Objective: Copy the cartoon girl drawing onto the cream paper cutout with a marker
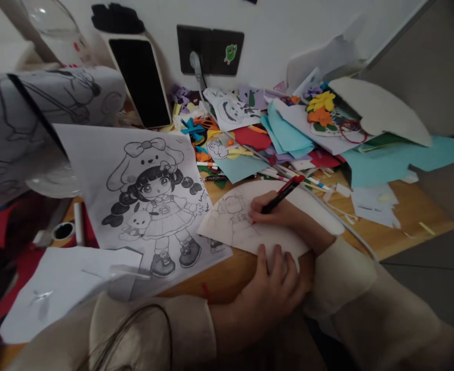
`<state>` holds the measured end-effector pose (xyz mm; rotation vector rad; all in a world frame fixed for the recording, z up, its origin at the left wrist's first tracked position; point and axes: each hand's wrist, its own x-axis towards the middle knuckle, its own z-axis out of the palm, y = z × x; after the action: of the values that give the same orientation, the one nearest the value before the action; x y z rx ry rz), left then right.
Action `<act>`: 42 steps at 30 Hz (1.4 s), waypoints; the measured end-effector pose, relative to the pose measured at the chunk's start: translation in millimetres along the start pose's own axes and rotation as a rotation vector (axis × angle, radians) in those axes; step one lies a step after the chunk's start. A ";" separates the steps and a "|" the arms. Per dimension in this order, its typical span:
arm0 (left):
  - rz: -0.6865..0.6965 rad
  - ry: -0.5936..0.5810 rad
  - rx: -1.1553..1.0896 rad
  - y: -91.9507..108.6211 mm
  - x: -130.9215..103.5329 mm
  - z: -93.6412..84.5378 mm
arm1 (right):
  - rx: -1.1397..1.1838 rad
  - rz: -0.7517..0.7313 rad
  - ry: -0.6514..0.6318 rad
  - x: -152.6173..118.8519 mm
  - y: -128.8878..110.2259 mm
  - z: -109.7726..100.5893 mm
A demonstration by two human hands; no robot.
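Observation:
My right hand (275, 212) is closed round a black pen with red parts (283, 195), its tip down on a fan-shaped white paper (246, 234). A faint sketch of a figure shows on that paper, left of the pen. My left hand (275, 281) lies on the paper's near edge with its fingers spread, holding nothing. To the left lies a sheet with a printed drawing (153, 206) of a girl in a bunny hat. The fan-shaped paper overlaps that sheet's lower right edge.
A phone (139, 82) leans against a bottle at the back. Coloured paper scraps (246, 139) and turquoise sheets (288, 129) pile up along the wall. A white cable runs from the wall socket (211, 49) across the table (412, 211). Cut white paper (64, 283) lies front left.

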<state>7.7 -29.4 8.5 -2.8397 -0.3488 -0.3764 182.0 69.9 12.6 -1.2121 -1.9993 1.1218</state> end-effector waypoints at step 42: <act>-0.021 0.018 0.010 -0.3 0.1 -0.3 | 0.122 -0.020 0.227 -4.2 9.4 -10.1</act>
<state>7.6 -29.2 8.9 -2.8226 -0.3758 -0.4035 195.9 72.2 9.4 -1.1969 -1.7446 1.0313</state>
